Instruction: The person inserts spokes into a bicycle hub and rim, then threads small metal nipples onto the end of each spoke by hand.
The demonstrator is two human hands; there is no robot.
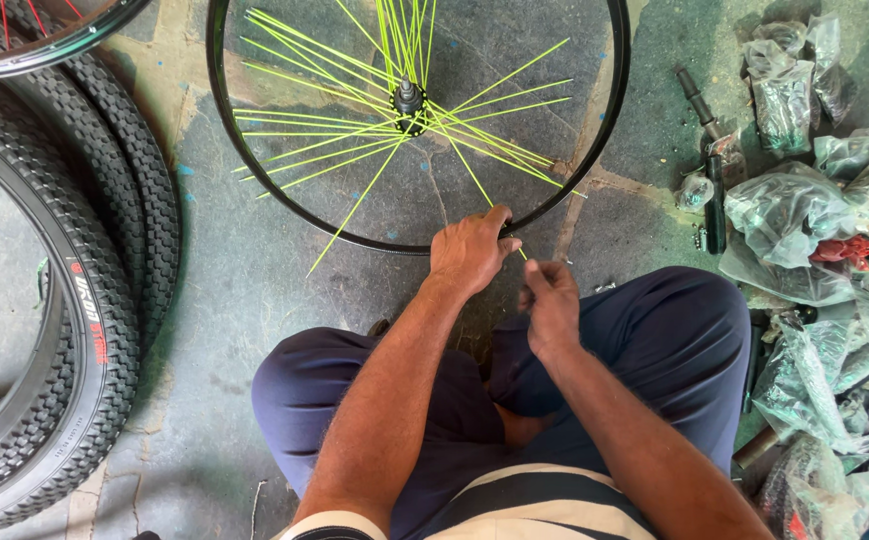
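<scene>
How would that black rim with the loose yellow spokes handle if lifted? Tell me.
The rim is a thin hoop, so probably light and fairly stiff. Its spokes fan out unevenly, many ends short of the rim, so they would likely swing and rattle. Stood upright, it could roll.

Stone-slab floor (255, 270), worn, greenish-grey with pale joints, black wheel rim (595, 160) with yellow-green spokes (315, 120) flat at centre, knobby black tyres (105, 300) stacked at left, plastic-wrapped parts (805, 210) heaped at right, black pump (710, 170) beside them
</scene>
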